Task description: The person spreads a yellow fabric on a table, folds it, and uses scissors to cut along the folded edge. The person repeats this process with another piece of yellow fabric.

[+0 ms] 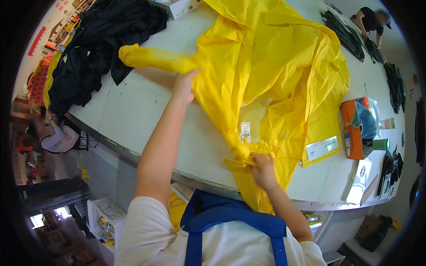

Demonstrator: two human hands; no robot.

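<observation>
A large yellow rain garment (284,57) lies loosely spread over the table, its near end hanging past the edge in front of me. My left hand (186,86) is closed on its left side, where a sleeve-like tube (153,57) sticks out to the left, slightly blurred. My right hand (263,170) pinches gathered fabric near the table's front edge. Between the folds shows a small white label (245,129), close to my right hand. Under the garment's right side lies a flat yellow piece or packet with a white paper label (322,148).
Black garments (106,40) are heaped at the left of the white table (133,104). On the right stand an orange box (353,128) with blue cloth, a tape roll (380,144) and a white box (358,181). Co-workers (372,22) are at far right and left; a white basket (104,217) is below.
</observation>
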